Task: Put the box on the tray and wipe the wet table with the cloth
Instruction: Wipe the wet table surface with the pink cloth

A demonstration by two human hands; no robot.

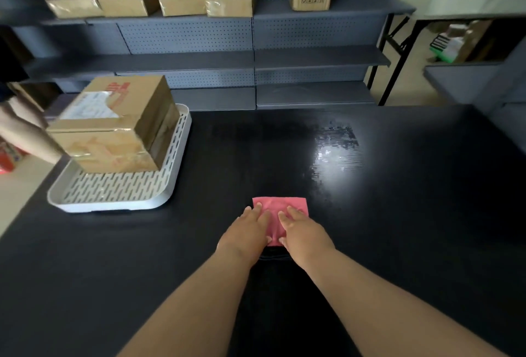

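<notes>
Already box sits on tray; L hand & R hand flat, fingers straight, pressing cloth; wet patch on table looks unwiped.

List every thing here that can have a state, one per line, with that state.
box: closed, taped, on the tray.
tray: on the table, carrying the box.
cloth: folded, flat on the table under both hands.
table: shiny wet patch beyond the cloth.
left hand: open, flat on the cloth.
right hand: open, flat on the cloth.
</notes>
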